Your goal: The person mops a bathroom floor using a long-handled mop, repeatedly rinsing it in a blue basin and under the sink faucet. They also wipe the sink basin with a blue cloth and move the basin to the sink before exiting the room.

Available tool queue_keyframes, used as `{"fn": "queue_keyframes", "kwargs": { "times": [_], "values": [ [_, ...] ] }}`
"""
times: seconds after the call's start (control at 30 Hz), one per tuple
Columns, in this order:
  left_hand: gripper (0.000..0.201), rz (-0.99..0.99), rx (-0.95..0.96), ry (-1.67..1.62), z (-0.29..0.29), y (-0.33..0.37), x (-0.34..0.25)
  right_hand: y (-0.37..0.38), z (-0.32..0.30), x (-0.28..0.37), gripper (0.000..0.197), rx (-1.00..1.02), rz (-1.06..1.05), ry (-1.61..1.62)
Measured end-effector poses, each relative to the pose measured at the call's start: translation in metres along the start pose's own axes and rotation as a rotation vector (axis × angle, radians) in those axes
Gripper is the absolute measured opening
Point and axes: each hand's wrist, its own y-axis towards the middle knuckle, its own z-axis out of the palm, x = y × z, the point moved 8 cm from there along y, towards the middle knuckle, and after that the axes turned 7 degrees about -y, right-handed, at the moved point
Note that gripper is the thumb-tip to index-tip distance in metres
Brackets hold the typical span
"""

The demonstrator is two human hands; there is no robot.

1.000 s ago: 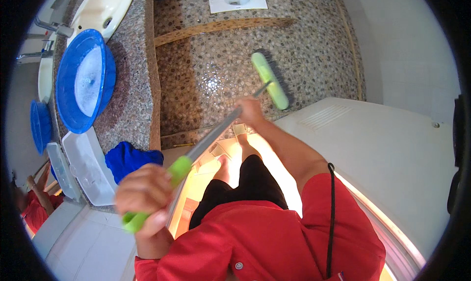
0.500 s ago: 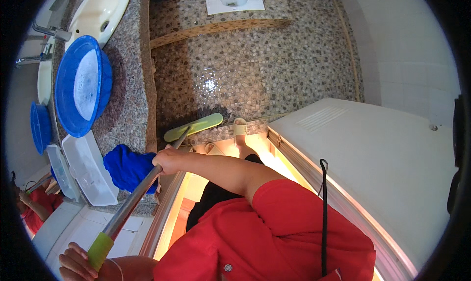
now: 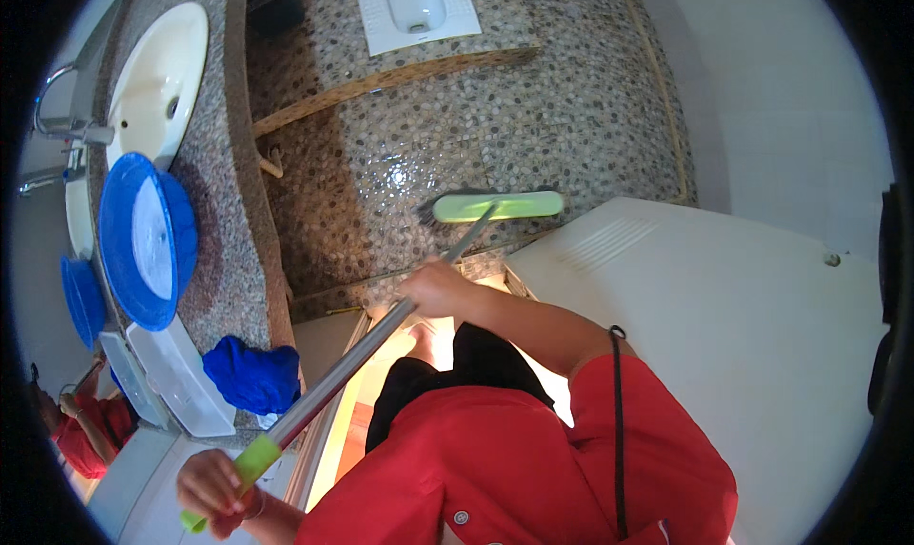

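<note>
A long-handled broom with a green head [image 3: 519,205] and dark bristles rests on the pebble-patterned floor, its metal pole slanting back toward me. Around the green grip at the pole's near end, my left hand [image 3: 211,488] is closed. My right hand [image 3: 436,288] wraps the pole further down, toward the head. The bristles touch the floor beside the corner of the white door.
At left a granite counter [image 3: 214,259] carries a cream sink [image 3: 157,83], a blue basin [image 3: 186,240], a white tray [image 3: 181,378] and a blue cloth [image 3: 251,374]. A squat toilet [image 3: 417,42] lies beyond a low ledge [image 3: 390,79]. The white door [image 3: 685,355] stands at right.
The broom head has swung to the right across the floor, from beside the counter to near the door. Both my hands moved rightward with the pole, keeping their grip. The view has also shifted.
</note>
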Motion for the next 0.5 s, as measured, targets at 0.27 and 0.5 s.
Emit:
{"fn": "queue_keyframes", "kwargs": {
  "times": [0.27,0.5],
  "values": [
    [0.021,-0.553,0.353,0.336,0.066,0.035,0.252,-0.121,-0.021,-0.264,0.024,-0.413,0.668,-0.050],
    [0.016,-0.451,0.685,0.395,0.082,0.099,0.240,-0.091,-0.040,-0.272,0.022,-0.580,0.714,-0.060]
  ]
}}
